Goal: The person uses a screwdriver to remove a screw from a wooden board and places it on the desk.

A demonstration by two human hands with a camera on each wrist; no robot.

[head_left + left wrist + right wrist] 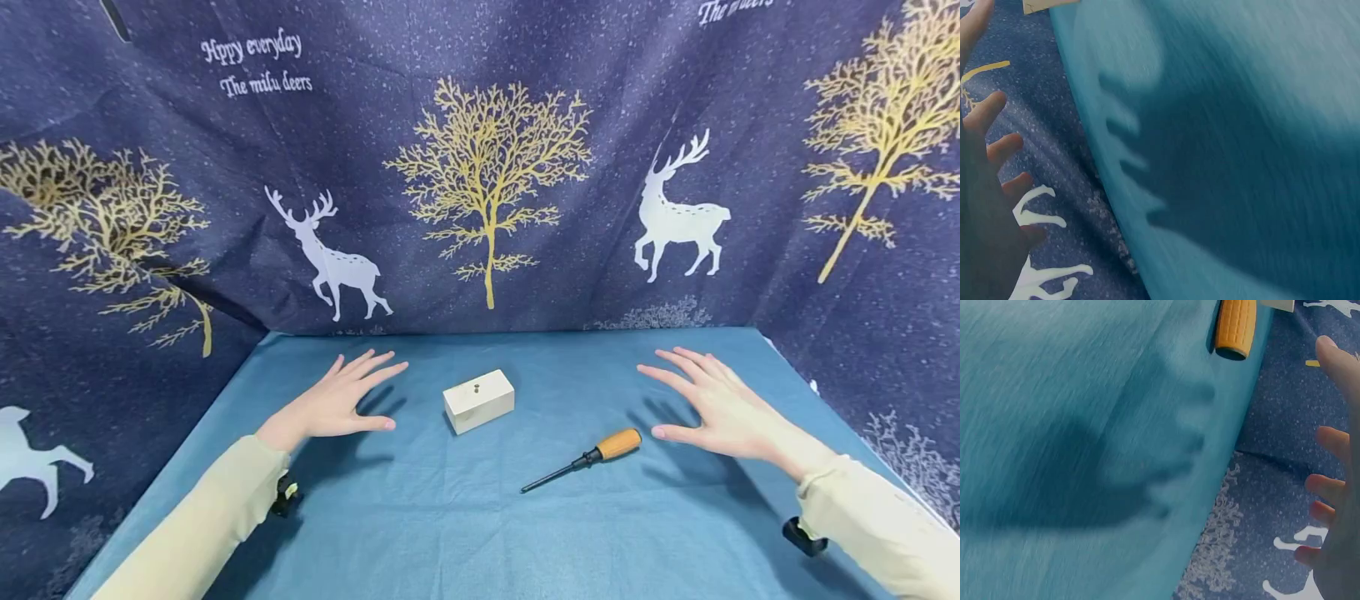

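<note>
A pale wooden block (480,403) with a small screw head (476,387) in its top lies near the middle of the table. To its right and nearer to me is a screwdriver (581,460), its orange handle towards my right hand and its dark tip pointing left. My left hand (333,400) hovers left of the block with fingers spread, holding nothing. On the other side, my right hand (716,408) hovers just beyond the handle, also spread and holding nothing. The right wrist view catches the screwdriver's ribbed handle (1235,328) at its top.
Blue cloth (450,533) covers the table. A dark blue curtain (525,50) printed with deer and trees rises behind it and along both sides. Both hands cast shadows on the cloth. A dark wrist device (805,536) sits under the right sleeve.
</note>
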